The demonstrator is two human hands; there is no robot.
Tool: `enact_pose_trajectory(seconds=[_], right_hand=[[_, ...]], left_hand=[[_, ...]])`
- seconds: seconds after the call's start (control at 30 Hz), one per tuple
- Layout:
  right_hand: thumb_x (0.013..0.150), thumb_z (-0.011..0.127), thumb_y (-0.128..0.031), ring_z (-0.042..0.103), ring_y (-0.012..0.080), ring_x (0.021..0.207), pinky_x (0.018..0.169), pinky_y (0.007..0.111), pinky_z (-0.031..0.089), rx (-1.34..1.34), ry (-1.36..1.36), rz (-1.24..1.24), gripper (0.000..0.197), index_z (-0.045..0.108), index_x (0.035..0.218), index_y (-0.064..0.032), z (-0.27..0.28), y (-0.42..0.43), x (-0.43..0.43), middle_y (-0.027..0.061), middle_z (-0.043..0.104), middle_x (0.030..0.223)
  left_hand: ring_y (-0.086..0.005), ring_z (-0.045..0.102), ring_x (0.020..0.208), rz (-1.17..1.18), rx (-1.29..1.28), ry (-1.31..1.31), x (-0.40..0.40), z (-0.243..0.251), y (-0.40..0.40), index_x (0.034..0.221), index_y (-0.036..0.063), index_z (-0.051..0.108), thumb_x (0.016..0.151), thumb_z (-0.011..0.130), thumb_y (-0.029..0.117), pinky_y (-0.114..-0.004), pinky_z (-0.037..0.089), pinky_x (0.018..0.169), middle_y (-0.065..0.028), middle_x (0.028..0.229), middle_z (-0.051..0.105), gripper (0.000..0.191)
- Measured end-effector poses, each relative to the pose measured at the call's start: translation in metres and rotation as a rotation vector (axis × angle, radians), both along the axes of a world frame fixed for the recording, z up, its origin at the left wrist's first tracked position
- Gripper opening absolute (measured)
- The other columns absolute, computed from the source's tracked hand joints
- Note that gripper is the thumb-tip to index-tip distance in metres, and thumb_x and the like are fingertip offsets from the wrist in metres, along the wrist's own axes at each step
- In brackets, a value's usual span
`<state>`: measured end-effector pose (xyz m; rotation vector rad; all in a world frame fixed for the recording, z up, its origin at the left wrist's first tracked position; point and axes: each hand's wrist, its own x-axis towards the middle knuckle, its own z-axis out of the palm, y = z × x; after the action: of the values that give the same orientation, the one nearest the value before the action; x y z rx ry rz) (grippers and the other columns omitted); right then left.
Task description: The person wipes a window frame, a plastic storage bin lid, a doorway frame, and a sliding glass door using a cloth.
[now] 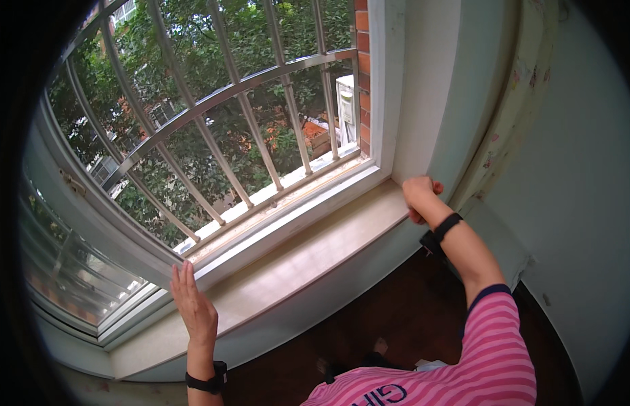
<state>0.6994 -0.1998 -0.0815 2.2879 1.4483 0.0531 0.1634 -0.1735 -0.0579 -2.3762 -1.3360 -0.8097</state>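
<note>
My left hand [193, 299], with extended fingers, rests its fingertips against the lower corner of the sliding window sash [137, 243]. Black straps circle both wrists. At the right end of the pale windowsill [315, 238], my right hand [420, 198] is bent with its fingers curled, close to the side reveal. Its palm is turned away, so whether it holds anything is hidden. Between the hands runs the lower window frame [294, 218], with the window open above it.
Curved metal security bars [239, 89] stand outside the opening, with trees and a white outdoor unit [347, 109] beyond. A floral curtain [490, 152] hangs at the right beside the wall [589, 203]. Below the sill is a dark reddish floor [396, 299].
</note>
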Motion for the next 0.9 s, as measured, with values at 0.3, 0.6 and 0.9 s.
enact_pose_trajectory(seconds=[0.3, 0.6, 0.9], right_hand=[[0.079, 0.053, -0.008, 0.055, 0.0269, 0.099, 0.085, 0.041, 0.047, 0.843, 0.339, 0.118, 0.033, 0.064, 0.109, -0.0155, -0.102, 0.003, 0.028, 0.0026, 0.06, 0.105], [0.066, 0.065, -0.015, 0.059, 0.0242, 0.09, 0.075, 0.039, 0.05, 0.468, 1.009, 0.869, 0.023, 0.073, 0.084, -0.0256, -0.097, -0.011, -0.167, -0.0059, 0.067, 0.095], [0.07, 0.062, -0.016, 0.054, 0.0241, 0.099, 0.084, 0.04, 0.045, 0.711, 0.16, 0.305, 0.027, 0.072, 0.092, -0.0251, -0.124, 0.033, 0.054, -0.0011, 0.061, 0.102]], left_hand=[[-0.0365, 0.028, 0.137, -0.28, -0.123, -0.056, 0.122, -0.001, -0.018, 0.14, 0.003, 0.035, 0.074, 0.045, -0.015, -0.048, 0.023, 0.111, -0.0153, 0.141, 0.041, 0.069], [-0.0367, 0.029, 0.137, -0.391, -0.17, -0.069, 0.172, 0.002, -0.027, 0.138, 0.0038, 0.037, 0.076, 0.048, -0.011, -0.05, 0.023, 0.11, -0.0155, 0.138, 0.043, 0.065], [-0.0357, 0.03, 0.136, -0.426, -0.257, -0.125, 0.187, -0.01, -0.038, 0.136, 0.0045, 0.04, 0.076, 0.048, -0.012, -0.05, 0.023, 0.111, -0.0144, 0.138, 0.043, 0.063]])
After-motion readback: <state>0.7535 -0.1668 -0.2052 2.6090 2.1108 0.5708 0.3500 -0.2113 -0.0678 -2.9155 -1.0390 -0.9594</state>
